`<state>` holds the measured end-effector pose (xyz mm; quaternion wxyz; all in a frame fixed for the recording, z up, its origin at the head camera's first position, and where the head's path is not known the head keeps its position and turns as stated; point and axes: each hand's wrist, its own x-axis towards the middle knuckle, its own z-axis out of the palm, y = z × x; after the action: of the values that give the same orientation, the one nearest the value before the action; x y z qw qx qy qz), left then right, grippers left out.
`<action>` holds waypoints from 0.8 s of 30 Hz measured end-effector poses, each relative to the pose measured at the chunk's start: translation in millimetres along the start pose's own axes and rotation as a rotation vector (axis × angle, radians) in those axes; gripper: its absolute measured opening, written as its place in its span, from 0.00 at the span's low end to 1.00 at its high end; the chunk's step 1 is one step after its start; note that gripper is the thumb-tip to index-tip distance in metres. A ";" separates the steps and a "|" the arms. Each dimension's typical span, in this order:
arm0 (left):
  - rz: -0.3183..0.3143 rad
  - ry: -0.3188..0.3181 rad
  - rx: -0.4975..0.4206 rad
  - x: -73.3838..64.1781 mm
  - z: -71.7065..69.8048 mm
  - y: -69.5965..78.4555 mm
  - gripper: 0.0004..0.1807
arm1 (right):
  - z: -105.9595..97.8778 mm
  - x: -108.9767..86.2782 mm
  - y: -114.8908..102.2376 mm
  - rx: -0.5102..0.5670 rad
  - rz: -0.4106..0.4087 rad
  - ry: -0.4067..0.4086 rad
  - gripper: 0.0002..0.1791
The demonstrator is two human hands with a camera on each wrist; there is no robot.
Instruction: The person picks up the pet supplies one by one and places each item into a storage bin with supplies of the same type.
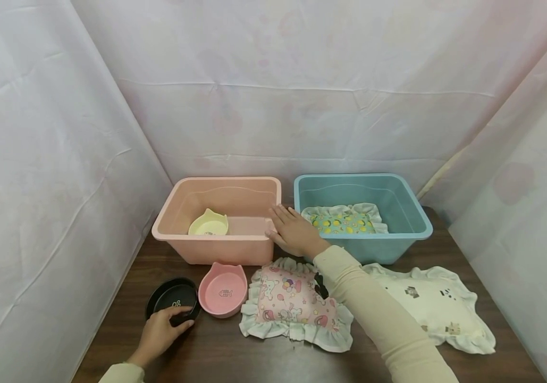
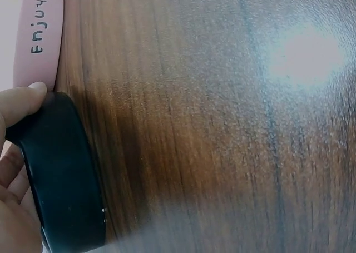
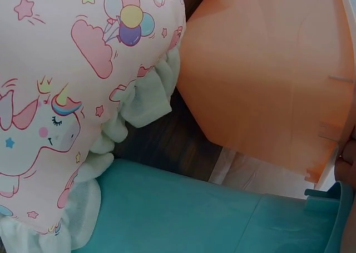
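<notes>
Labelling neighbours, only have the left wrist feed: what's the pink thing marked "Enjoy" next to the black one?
Observer: The head view shows a pink bowl with two pointed ears on its rim.

Operator: Where's the right hand? Not in my feed.

Observer: The right hand is at the right-hand end of the peach bin, fingers extended; I can't tell if it touches the rim.

Operator: Anything inside that bin?

Observer: Yes, one yellow bowl, toward the bin's left side.
</notes>
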<state>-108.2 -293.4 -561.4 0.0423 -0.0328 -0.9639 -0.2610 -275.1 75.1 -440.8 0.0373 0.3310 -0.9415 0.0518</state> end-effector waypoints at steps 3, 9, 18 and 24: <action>0.014 0.019 -0.009 -0.5 0.3 -0.2 0.15 | 0.4 0.1 -0.3 0.007 0.003 -0.004 0.37; 0.025 0.061 -0.006 -2.0 1.0 0.0 0.15 | 0.7 0.0 -0.9 0.004 0.003 -0.002 0.37; 0.059 0.131 0.010 -10.9 0.8 -2.0 0.14 | -4.4 -0.3 -3.8 -0.020 -0.001 -0.008 0.37; 0.053 0.147 0.022 -16.7 -4.7 -0.9 0.15 | -5.4 -1.4 -2.4 -0.017 0.001 -0.012 0.37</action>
<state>-91.4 -297.2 -559.5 0.1200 -0.0387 -0.9598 -0.2506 -272.3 74.8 -435.4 0.0344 0.3303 -0.9423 0.0418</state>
